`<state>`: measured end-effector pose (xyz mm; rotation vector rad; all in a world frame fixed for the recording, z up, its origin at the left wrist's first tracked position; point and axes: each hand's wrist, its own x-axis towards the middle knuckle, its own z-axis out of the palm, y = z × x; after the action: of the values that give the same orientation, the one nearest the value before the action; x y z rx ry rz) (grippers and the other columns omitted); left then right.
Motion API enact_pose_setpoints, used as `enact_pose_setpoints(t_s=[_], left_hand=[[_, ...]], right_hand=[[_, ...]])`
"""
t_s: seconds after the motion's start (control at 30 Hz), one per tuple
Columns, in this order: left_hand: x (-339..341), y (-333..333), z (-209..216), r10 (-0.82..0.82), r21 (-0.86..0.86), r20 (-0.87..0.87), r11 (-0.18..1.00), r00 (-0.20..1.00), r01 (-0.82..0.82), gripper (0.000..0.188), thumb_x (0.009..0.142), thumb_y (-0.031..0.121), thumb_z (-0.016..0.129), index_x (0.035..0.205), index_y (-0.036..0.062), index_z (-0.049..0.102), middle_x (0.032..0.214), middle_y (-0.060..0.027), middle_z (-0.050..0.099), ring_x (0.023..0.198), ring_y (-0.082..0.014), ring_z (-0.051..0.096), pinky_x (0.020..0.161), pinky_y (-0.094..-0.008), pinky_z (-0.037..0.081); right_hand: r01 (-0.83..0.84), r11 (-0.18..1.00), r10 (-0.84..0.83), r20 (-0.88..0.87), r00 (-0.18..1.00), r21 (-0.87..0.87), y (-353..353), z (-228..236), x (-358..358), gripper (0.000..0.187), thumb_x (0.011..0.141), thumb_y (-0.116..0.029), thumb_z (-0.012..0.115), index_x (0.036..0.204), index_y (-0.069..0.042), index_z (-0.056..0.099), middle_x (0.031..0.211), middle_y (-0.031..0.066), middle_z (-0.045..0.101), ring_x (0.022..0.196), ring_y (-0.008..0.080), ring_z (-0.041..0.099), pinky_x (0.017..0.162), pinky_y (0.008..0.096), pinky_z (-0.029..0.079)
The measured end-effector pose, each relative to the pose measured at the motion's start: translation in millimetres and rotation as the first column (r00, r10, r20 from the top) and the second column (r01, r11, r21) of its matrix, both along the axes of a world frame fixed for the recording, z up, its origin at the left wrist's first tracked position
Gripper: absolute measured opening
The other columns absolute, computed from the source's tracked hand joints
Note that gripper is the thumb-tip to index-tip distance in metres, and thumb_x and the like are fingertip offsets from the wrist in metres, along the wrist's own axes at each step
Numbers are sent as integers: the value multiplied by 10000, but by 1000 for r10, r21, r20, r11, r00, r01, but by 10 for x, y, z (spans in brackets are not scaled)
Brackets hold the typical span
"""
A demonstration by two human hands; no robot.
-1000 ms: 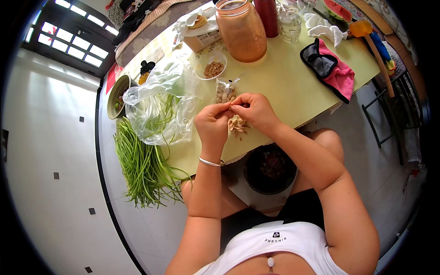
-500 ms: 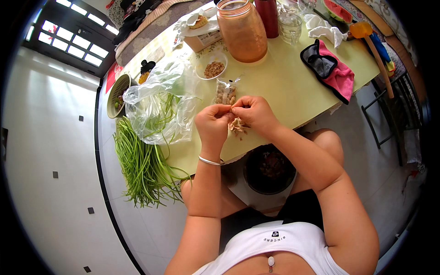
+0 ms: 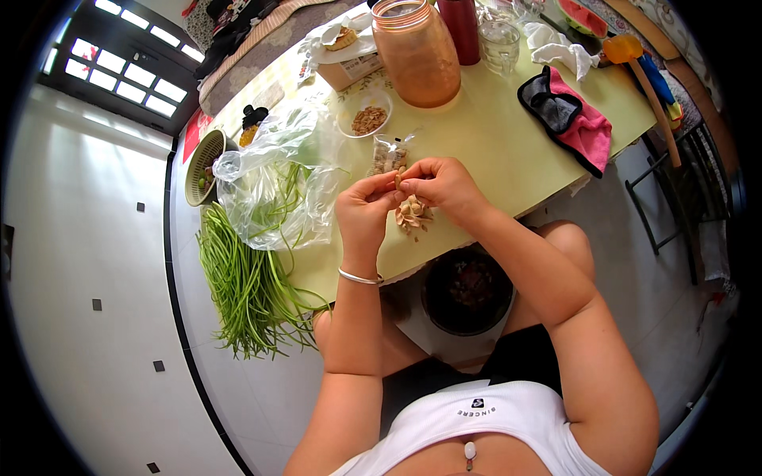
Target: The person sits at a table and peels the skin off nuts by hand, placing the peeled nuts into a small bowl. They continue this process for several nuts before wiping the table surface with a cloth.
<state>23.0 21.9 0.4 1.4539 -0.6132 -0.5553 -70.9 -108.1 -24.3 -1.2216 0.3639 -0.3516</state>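
Over the table's near edge, my left hand [image 3: 363,213] and my right hand [image 3: 446,189] meet fingertip to fingertip. Between their pinched thumbs and fingers is a small tan peanut [image 3: 398,182], partly covered by the fingers. Just below the fingertips lies a small heap of broken peanut shells [image 3: 413,213] on the table. Behind my hands stands a small clear packet of peanuts in their shells [image 3: 387,154], its lower part hidden. A white bowl [image 3: 344,127] beyond it holds brown shelled peanuts [image 3: 368,120].
Green stalks [image 3: 246,285] and a clear plastic bag [image 3: 274,190] lie at the left beside a basket [image 3: 198,178]. A large jar [image 3: 417,59] and red flask [image 3: 459,32] stand behind. A pink-grey cloth [image 3: 571,119] lies right. Below the edge is a dark bin [image 3: 467,309].
My fingertips have opened a little and shifted, so the peanut now shows between them. The shell heap below is more exposed.
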Motion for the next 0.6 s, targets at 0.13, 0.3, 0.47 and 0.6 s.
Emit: enact_pose_setpoints(t_s=[0.13,0.3,0.47,0.6], left_hand=[[-25,13,12,4,84,51,996,999,-8,256,751,-85,696,1006,-82,677,872,-132,705,747,-151,676,685,-241,555],[-2,31,35,8,58,8,998,1000,-9,236,735,-97,700,971,-87,684,846,-132,704,729,-151,674,668,-238,553],[-29,43,22,25,89,67,996,997,-30,218,727,-99,701,944,-91,684,834,-134,703,720,-149,673,655,-241,553],[-46,42,22,26,102,114,994,993,-37,222,733,-79,708,953,-96,676,838,-157,702,725,-176,683,663,-258,561]], right_hand=[[35,989,-39,-23,999,-144,26,40,-22,155,795,-126,676,817,27,676,705,33,645,645,68,567,563,231,461],[23,988,-23,0,1000,-150,21,42,-27,153,792,-123,674,794,31,676,709,39,656,657,66,585,576,230,473],[39,981,-40,3,999,-191,92,31,-36,126,819,-106,655,807,19,662,711,20,644,646,48,562,560,210,448],[75,966,-76,8,997,-248,122,-32,-12,115,832,-98,643,831,16,656,720,9,636,637,32,536,550,196,427]])
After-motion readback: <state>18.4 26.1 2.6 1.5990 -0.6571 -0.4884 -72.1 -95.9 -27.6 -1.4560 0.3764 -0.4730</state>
